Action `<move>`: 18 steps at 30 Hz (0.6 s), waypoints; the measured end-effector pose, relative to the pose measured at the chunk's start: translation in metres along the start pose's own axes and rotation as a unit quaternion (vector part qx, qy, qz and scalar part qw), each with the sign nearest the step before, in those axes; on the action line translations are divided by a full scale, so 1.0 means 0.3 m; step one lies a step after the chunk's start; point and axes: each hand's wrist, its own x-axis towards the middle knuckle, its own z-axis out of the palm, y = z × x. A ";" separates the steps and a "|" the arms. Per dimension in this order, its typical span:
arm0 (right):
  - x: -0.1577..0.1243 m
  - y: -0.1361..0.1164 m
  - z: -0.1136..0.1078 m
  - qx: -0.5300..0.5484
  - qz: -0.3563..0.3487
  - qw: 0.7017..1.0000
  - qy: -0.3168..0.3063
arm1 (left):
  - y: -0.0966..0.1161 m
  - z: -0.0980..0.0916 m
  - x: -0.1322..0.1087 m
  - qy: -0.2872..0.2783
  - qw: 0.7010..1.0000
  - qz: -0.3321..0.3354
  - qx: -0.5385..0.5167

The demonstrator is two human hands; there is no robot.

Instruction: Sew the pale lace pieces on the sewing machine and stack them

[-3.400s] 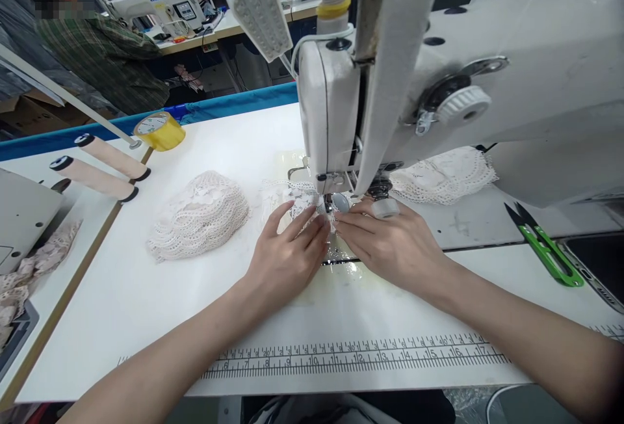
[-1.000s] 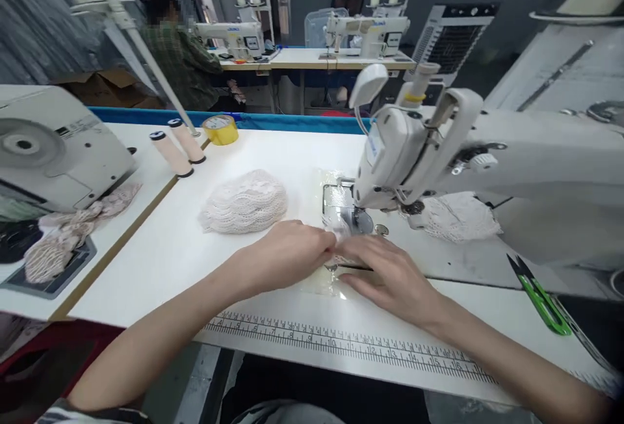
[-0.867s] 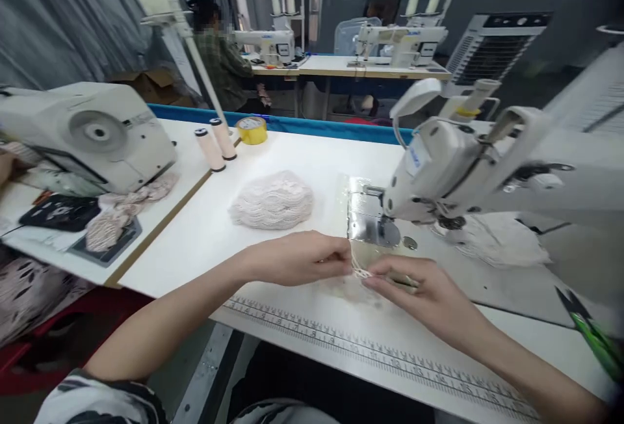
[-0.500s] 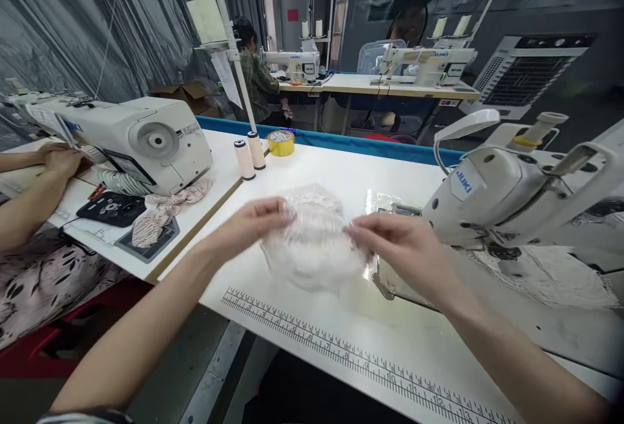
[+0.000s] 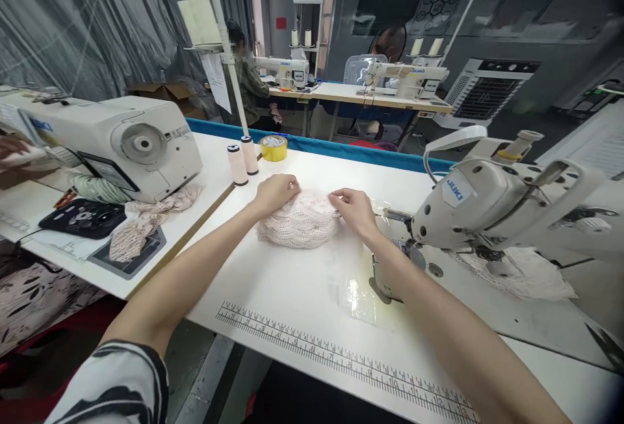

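Observation:
A pale pink piece of openwork knit fabric (image 5: 302, 225) lies bunched on the white sewing table (image 5: 273, 281). My left hand (image 5: 277, 193) pinches its upper left edge. At its upper right edge, my right hand (image 5: 353, 211) grips the cloth between thumb and fingers. The fabric's far edge sags between the two hands, and its wavy near part rests on the tabletop. Right of my right hand stands a white JUKI sewing machine (image 5: 463, 196). More pale lace fabric (image 5: 531, 271) lies under and beside its head.
Two thread spools (image 5: 238, 167) and a yellow tape roll (image 5: 273, 148) stand at the back left. A ruler scale (image 5: 312, 349) runs along the front edge. Another sewing machine (image 5: 141, 144) is on the left table, with a co-worker's hand (image 5: 14, 151) behind it.
My hands have moved away from me and slightly left with the fabric. It was blurred and held up; now it rests on the table. The camera view has shifted a little.

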 end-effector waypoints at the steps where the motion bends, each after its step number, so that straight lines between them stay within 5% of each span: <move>1: -0.011 0.007 -0.006 -0.012 0.000 1.000 0.000 | 0.005 -0.001 -0.016 0.011 1.000 0.006 0.026; 6: -0.186 0.064 -0.101 -0.069 -0.041 0.997 -0.012 | 0.042 -0.026 -0.110 0.076 0.989 0.077 0.103; 10: -0.411 0.138 -0.238 -0.132 -0.094 0.986 -0.048 | 0.120 -0.010 -0.197 0.202 0.930 0.255 0.169; 14: -0.535 0.270 -0.433 -0.216 -0.078 0.973 0.012 | 0.277 0.068 -0.303 0.182 0.880 0.423 0.112; 18: -0.515 0.406 -0.594 -0.280 -0.002 0.953 0.111 | 0.443 0.188 -0.361 0.087 0.868 0.485 0.059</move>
